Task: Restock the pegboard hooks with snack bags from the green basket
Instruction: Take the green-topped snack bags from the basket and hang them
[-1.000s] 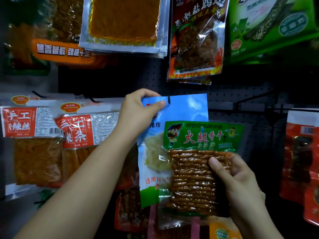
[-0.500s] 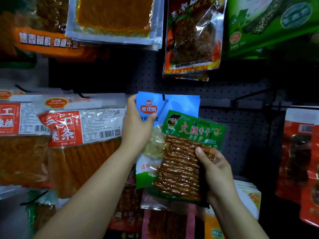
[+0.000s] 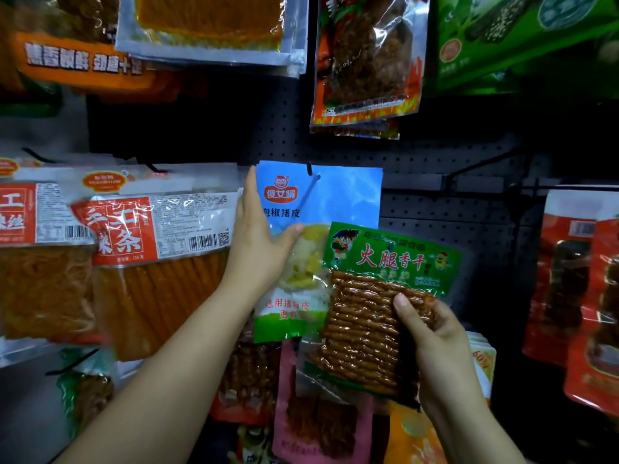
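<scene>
Hook (image 3: 310, 169) up-right of left hand (image 3: 258, 249) carries blue bag (image 3: 335, 199); that hand pinches bag's left edge, thumb across front. Right hand (image 3: 438, 349) grips green-topped stick bag (image 3: 365, 329), overlapping blue bag's lower corner.

See, left hand (image 3: 258, 252) fingers tucked behind the blue bag (image 3: 338, 199), right hand (image 3: 438, 349) fingers behind the stick-snack bag (image 3: 361, 333). One o'clock, green packet (image 3: 502, 38) clipped.

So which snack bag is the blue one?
The blue bag hanging on the middle hook, held by the left hand. The right hand holds a green-topped bag; the red-labelled bags hang to its left.
</scene>
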Motion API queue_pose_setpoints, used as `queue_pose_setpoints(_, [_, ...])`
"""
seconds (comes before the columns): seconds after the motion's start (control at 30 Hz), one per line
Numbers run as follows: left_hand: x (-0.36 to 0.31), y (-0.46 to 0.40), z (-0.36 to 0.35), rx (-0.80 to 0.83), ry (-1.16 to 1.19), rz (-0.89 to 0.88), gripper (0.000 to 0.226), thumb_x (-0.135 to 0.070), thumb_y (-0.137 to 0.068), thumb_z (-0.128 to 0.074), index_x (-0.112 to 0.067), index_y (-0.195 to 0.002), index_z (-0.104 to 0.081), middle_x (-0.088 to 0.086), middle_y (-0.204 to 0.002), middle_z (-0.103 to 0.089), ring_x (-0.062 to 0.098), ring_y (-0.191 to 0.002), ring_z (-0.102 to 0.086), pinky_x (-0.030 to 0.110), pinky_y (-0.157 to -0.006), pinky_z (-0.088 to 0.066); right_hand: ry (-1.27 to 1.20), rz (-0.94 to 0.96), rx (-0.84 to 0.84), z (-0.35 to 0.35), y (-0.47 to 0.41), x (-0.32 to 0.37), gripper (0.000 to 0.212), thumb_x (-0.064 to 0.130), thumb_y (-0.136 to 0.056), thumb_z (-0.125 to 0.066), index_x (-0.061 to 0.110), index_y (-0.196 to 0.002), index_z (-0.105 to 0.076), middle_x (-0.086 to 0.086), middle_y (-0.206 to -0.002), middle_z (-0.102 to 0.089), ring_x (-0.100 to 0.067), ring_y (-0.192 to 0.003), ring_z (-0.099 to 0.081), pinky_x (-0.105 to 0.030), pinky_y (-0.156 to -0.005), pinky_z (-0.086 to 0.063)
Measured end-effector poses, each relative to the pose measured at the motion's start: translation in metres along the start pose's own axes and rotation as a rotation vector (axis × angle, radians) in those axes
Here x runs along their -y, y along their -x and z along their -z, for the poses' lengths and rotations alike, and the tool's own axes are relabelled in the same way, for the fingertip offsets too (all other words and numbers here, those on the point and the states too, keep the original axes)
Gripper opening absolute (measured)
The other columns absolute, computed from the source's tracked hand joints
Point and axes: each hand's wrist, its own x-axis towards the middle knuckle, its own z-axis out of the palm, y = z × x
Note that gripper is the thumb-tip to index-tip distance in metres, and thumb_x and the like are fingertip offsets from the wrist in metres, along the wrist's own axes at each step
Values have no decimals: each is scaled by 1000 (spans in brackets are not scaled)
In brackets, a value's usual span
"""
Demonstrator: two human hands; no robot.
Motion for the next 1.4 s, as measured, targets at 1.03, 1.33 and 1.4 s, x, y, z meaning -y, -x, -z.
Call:
queue_pose_setpoints(1.03, [-146, 7, -128, 174, 634, -59, 13, -30, -87, -65, -35, -78, -73, -3, -82, -76, 17, -82, -72, 46, -80, -57, 232, 507, -8, 93, -45, 180, 13, 27, -89, -61, 15, -84, -66, -3, -84, -76, -14, -78, -73, -27, -67, -59])
queue_pose_setpoints(1.33, [-164, -26, -121, 86, 698, -219, 10, -31, -81, -66, -34, -79, -74, -5, -85, -76, 16, -84, -73, 35, -75, -57, 326, 775, -108, 76, -60, 206, 12, 23, -93, -60, 15, -86, -66, -3, -84, -74, -16, -83, -71, -33, -74, -58])
queue_pose_setpoints(1.4, [-165, -29, -123, 87, 709, -192, 10, -29, -81, -66, -31, -77, -75, -4, -83, -76, 16, -83, -73, 32, -72, -57, 409, 809, -162, 73, -63, 207, 14, 24, -93, -59, 14, -85, -64, -6, -85, -71, -23, -84, -69, -45, -77, -56])
